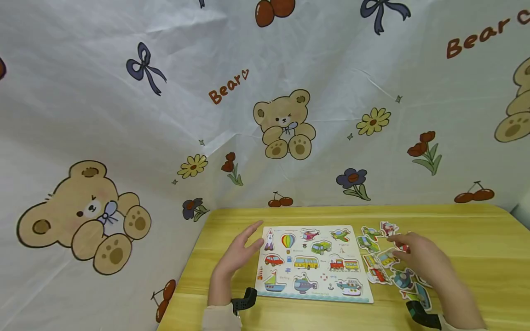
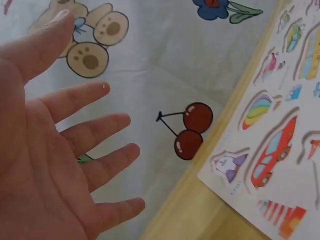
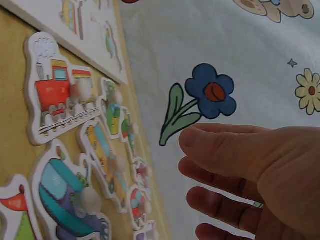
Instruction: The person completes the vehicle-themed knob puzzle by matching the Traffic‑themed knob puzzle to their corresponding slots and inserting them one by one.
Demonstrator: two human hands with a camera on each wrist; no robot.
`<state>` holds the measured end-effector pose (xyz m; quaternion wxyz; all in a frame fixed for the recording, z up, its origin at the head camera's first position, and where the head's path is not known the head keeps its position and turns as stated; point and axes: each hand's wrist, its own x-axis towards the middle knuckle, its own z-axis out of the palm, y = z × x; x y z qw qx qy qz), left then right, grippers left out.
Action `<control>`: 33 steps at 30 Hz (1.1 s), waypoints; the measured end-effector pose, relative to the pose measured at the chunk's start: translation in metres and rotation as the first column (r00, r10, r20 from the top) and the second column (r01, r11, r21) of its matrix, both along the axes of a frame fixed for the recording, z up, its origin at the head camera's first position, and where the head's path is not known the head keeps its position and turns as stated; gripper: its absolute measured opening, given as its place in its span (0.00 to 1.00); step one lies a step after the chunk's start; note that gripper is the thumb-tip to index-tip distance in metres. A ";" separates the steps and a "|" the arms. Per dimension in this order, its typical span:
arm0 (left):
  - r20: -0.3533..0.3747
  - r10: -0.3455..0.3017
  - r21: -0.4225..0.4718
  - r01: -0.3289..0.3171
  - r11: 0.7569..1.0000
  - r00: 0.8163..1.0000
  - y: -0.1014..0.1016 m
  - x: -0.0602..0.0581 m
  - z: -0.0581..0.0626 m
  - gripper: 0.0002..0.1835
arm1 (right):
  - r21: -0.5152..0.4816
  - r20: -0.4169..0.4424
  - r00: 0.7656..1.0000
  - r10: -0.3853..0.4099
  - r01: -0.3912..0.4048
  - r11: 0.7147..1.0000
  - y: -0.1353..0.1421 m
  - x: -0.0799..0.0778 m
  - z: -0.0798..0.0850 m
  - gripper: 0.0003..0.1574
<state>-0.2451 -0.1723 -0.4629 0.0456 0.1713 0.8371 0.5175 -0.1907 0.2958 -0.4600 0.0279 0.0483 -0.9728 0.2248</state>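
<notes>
A white puzzle board (image 1: pixel 325 294) printed with vehicles lies flat on the table. My left hand (image 1: pixel 236 253) is beside its left edge, fingers spread and palm bare in the left wrist view. Over the loose pieces right of the board hovers my right hand (image 1: pixel 424 257); the right wrist view shows its fingers loosely bent, with nothing seen between them. Among those pieces are a red train piece (image 3: pixel 52 92), a submarine piece (image 3: pixel 55 180), a bus piece (image 3: pixel 100 155) and a sailboat piece (image 3: pixel 20 207), several with round pale knobs. In the head view the right hand hides some pieces.
The wooden table (image 1: pixel 476 248) reaches back to a white cloth (image 1: pixel 323 184) printed with bears, flowers and cherries, which also hangs along the left side. Some loose pieces overlap one another near the board's right edge.
</notes>
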 end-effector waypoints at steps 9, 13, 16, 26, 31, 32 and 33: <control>0.096 0.015 0.069 -0.022 0.997 0.995 -0.009 -0.018 -0.052 0.32 | -0.094 0.067 0.998 0.011 -0.005 0.996 0.002 -0.004 -0.024 0.22; 0.093 0.051 -0.068 -0.045 0.997 0.994 -0.009 -0.019 -0.064 0.35 | -0.102 0.067 0.998 0.013 -0.006 0.995 0.002 -0.003 -0.029 0.21; 0.030 0.031 -0.194 -0.025 0.981 0.999 -0.010 -0.020 -0.070 0.37 | -0.095 0.050 0.999 0.020 -0.015 0.995 0.001 -0.005 -0.031 0.20; -0.012 -0.021 -0.341 0.015 0.940 1.000 -0.019 -0.016 -0.073 0.34 | -0.102 0.037 0.999 0.031 -0.027 0.994 -0.003 -0.008 -0.037 0.15; -0.003 -0.044 -0.367 0.040 0.929 0.999 -0.018 -0.016 -0.070 0.32 | -0.105 0.047 0.999 0.020 -0.015 0.994 -0.002 -0.011 -0.040 0.13; 0.000 -0.044 -0.370 0.041 0.928 0.999 -0.018 -0.016 -0.070 0.31 | -0.099 0.047 0.999 0.019 -0.014 0.995 -0.001 -0.011 -0.040 0.13; 0.003 -0.045 -0.375 0.043 0.926 0.999 -0.018 -0.016 -0.070 0.31 | -0.090 0.043 0.999 0.020 -0.016 0.996 -0.001 -0.012 -0.041 0.12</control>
